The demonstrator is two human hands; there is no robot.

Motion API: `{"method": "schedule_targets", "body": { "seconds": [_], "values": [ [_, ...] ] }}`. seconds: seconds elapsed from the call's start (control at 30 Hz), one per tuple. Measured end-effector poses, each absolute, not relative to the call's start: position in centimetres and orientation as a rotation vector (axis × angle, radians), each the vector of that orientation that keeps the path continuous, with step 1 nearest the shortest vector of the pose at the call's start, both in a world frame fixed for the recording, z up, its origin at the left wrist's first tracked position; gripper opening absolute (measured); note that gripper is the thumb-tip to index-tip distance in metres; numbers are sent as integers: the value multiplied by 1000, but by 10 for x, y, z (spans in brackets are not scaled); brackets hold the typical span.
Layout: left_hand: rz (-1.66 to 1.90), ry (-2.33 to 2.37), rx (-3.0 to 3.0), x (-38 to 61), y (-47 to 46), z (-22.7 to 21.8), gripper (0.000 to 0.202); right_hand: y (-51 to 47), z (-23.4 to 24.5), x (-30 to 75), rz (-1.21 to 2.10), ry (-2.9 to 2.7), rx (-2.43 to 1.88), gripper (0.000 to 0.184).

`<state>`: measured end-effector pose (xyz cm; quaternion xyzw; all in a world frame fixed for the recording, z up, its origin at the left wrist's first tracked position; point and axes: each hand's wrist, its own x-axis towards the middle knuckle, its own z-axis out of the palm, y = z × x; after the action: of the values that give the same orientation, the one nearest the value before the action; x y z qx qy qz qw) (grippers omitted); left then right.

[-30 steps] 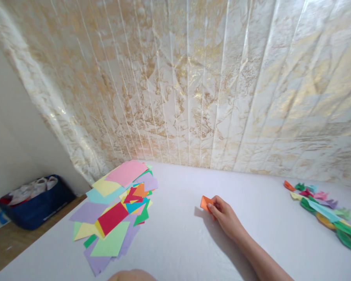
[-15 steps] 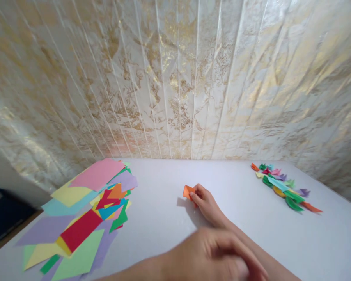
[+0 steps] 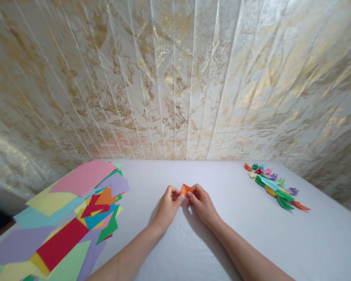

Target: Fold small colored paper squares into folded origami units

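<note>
The orange paper [image 3: 186, 190] is near the middle of the table [image 3: 152, 175], between the two hands. It is small and shows a fold. The left hand [image 3: 167, 207] is at its 8 o'clock and grasps the left edge between thumb and fingers. The right hand [image 3: 203, 203] is at its 4 o'clock and pinches the other side in similar way. Whether the orange paper touches the table, I cannot tell. At 9 o'clock from it, well apart, many sheets [image 3: 67, 210] lie overlapping; the pink sheet [image 3: 83, 178] is at their far end, and the red sheet [image 3: 62, 245] lies nearer, toward 8 o'clock. At 3 o'clock, also well apart, folded papers [image 3: 270, 184] of several colours lie together. At 12 o'clock, behind the table, rises a shiny gold-patterned covering [image 3: 175, 78].
</note>
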<state>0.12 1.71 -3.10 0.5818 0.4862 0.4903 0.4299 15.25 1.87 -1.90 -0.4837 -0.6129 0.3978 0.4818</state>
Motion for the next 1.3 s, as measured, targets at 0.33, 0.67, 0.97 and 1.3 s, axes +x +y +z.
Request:
{"method": "schedule_targets", "body": {
  "seconds": [0.33,0.67,0.97,1.3],
  "values": [
    [1139,1150,1394,-5,19,-25,17,16,-24,152,973,-1596,-1212,10],
    [1183,1151,1284,-7,18,-21,25,15,-24,151,985,-1519,-1160,14],
    [1169,1131,1347,-6,19,-27,19,14,-20,153,957,-1543,-1151,23],
    [1084,1040,1266,-10,17,-15,38,15,-18,152,1044,-1477,-1078,26]
  ]
}}
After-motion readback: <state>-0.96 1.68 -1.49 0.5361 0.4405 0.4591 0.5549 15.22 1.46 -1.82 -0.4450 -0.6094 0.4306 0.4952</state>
